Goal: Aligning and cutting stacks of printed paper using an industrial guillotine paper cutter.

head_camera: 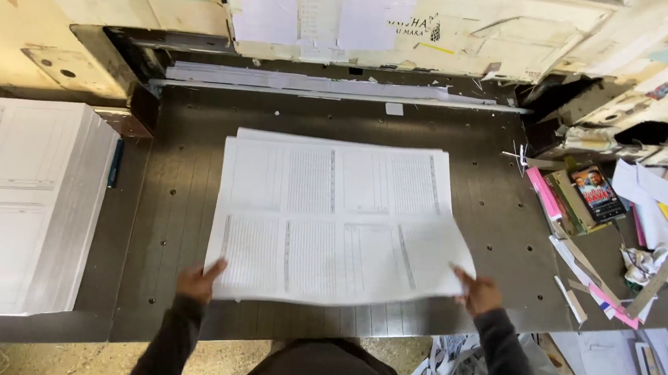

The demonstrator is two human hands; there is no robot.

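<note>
A stack of large white printed sheets (332, 211), ruled with table grids, lies on the dark metal bed (178, 169) of a paper cutting machine. My left hand (198, 280) grips the near left corner of the stack, thumb on top. At the near right corner my right hand (479, 293) holds the sheets, and the top ones bow up a little there. Both my sleeves are dark.
A tall pile of similar printed sheets (23, 205) rests at the left. The cutter's blade slot (318, 84) runs along the back with paper in it. Paper strips, coloured offcuts and a small printed card (596, 192) litter the right side. Scraps lie on the floor (447, 368).
</note>
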